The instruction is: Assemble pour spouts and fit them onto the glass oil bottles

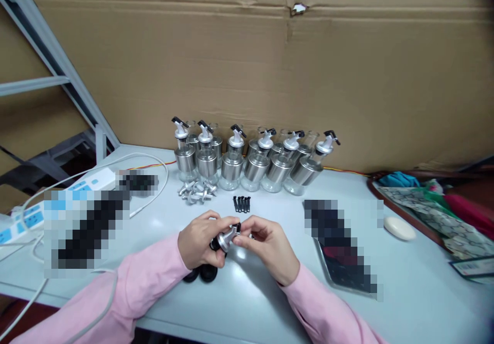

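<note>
My left hand (198, 238) is closed around a silver pourer spout (225, 240) with a black base, held above the table in front of me. At its upper end sits a small black lever (236, 227). My right hand (275, 248) pinches at that end, fingertips close together; how much of the lever it grips is partly hidden. Under my left hand lie black round stoppers (208, 273), partly covered. Just beyond my hands several black levers (242, 204) stand in a row, and silver spout pieces (196, 192) are heaped to their left.
Glass bottles (232, 171) with metal bands line the back, the front row topped with pourers. A cardboard wall (247, 66) rises behind. A white power strip (34, 218) and cables are at left; a blurred dark phone-like slab (339, 251) and a white oval object (400, 228) at right.
</note>
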{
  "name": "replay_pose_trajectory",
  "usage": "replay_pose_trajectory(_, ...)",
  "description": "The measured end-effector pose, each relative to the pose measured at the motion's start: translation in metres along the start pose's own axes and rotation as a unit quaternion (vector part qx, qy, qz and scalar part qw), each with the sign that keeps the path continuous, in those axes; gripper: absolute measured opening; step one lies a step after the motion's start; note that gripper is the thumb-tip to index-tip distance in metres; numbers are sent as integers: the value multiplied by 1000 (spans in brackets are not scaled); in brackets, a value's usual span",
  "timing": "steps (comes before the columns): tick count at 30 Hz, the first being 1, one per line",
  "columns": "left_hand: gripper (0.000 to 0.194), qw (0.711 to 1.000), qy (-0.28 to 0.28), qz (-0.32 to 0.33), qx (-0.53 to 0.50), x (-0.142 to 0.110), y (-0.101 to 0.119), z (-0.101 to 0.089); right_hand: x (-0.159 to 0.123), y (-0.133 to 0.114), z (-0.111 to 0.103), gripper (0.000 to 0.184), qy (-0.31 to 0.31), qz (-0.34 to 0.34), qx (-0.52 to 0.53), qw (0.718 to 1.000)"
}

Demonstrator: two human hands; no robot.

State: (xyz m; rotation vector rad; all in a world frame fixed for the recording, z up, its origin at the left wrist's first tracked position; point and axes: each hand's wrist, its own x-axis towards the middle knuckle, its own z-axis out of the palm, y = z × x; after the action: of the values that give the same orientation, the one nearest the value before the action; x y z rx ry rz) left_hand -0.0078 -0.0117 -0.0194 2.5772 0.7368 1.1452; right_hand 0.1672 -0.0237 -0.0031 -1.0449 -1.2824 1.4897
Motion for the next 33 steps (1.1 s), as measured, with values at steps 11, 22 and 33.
replay_pose_trajectory(11,58,998,35,1,55,2,-11,-10,2,0,-4,27,-3,-40,-18,999)
replay_pose_trajectory(22,37,964,225,-120,77,3,-32,-29,6,1,-11,31,71,-101,18,992)
replay_pose_trajectory(33,67,840,357,-336,-233,62,-124,-91,5,-1,-12,32,68,-80,26,994)
